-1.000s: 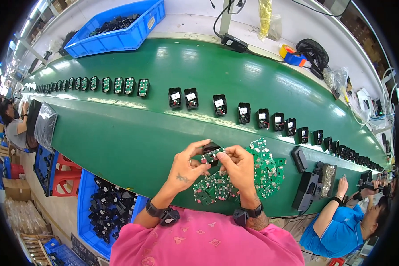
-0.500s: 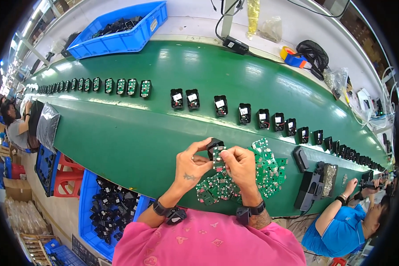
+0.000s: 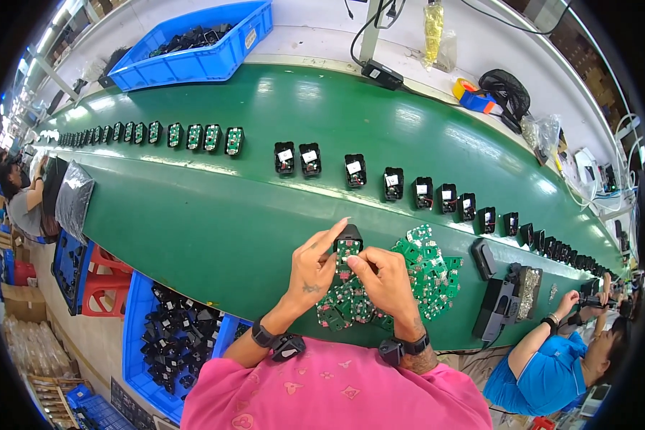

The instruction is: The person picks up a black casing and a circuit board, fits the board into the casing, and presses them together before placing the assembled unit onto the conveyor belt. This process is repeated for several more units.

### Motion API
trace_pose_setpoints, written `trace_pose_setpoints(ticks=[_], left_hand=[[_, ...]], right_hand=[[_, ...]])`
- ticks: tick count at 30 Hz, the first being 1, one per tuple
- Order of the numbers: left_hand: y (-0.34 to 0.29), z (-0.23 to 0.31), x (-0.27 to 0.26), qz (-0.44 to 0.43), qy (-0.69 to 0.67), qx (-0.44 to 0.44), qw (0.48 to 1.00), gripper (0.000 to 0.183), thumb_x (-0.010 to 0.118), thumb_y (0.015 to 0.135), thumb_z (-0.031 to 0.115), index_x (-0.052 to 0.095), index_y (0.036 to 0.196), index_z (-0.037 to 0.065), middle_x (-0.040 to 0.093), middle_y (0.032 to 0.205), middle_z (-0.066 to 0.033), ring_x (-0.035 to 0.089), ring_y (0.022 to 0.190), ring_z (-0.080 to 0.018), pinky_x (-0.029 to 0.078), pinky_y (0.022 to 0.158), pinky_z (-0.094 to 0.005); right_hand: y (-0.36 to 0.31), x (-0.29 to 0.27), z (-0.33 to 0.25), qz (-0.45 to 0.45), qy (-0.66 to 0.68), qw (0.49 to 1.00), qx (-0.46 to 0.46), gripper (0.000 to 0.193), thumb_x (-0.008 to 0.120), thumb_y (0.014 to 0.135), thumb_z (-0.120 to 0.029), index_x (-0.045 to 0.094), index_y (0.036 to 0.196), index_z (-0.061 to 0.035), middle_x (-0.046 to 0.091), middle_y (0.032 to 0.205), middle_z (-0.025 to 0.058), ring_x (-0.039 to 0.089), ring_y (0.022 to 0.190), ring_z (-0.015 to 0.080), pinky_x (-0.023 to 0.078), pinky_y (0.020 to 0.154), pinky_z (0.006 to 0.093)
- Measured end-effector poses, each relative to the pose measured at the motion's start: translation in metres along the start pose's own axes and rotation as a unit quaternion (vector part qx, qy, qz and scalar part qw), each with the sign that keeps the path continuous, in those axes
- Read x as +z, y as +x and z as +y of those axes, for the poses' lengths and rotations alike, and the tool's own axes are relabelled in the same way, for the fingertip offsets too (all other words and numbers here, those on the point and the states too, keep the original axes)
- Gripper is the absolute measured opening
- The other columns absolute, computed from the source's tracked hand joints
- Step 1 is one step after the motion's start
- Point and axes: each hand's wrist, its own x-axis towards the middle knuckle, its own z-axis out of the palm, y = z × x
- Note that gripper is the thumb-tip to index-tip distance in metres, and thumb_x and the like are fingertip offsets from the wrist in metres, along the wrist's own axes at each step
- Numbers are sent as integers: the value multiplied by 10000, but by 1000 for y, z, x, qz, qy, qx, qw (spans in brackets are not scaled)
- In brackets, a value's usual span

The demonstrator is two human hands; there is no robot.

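Between my two hands, a small black plastic housing (image 3: 350, 232) is held over the near side of the bench. A green circuit board (image 3: 347, 249) lies at its open face, apparently within its walls. My left hand (image 3: 310, 274) is closed around the housing's left side, index finger stretched along it. With its thumb on the board's lower right edge, my right hand (image 3: 389, 278) grips from the other side; its remaining fingers are curled. Loose green circuit boards (image 3: 428, 272) are heaped beside and beneath my hands.
Black housings (image 3: 355, 170) stand in a long row across the green bench (image 3: 193, 208); those at left show green boards. A blue crate (image 3: 186, 68) stands at the back left, and a blue bin (image 3: 140, 358) of black parts at lower left. A co-worker in blue (image 3: 552, 373) sits at right.
The housing has turned upright and lines up with the board, which has moved into its open face. My left index finger has straightened, and my right thumb has shifted down along the board.
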Motion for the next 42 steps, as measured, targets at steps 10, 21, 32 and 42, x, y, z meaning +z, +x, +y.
trace_pose_setpoints(ticks=[10, 21, 32, 42], left_hand=[[3, 13, -13, -42, -128, -87, 987, 493, 522, 908, -52, 501, 1395, 23, 640, 1183, -151, 687, 804, -137, 592, 660, -251], [2, 9, 1, -3, -204, -157, 966, 312, 550, 987, 73, 555, 1292, 5, 678, 1072, -150, 699, 663, -166, 569, 507, -235], [-4, -1, 7, 43, -90, -98, 990, 265, 529, 1005, 98, 522, 1255, 10, 660, 945, -119, 658, 589, -142, 540, 460, -221], [109, -65, -119, 135, 46, -97, 985, 297, 468, 976, 74, 536, 1265, 82, 592, 955, -136, 658, 583, -186, 554, 495, -290]], right_hand=[[2, 4, -1, 58, 63, 989, 117, 272, 722, 892, -163, 648, 729, 40, 522, 509, 47, 426, 458, 85, 333, 436, 295], [4, 20, 14, 84, 62, 993, 46, 295, 663, 925, -135, 605, 1173, 12, 677, 764, 69, 606, 623, 99, 460, 544, 272], [7, 46, 18, 63, 184, 977, 90, 362, 540, 979, -133, 558, 1333, -63, 634, 816, 116, 574, 667, 178, 487, 630, 314], [15, -4, 43, 40, -74, 996, -4, 291, 719, 845, -136, 673, 1114, -37, 602, 933, 110, 606, 835, 255, 500, 755, 352]])
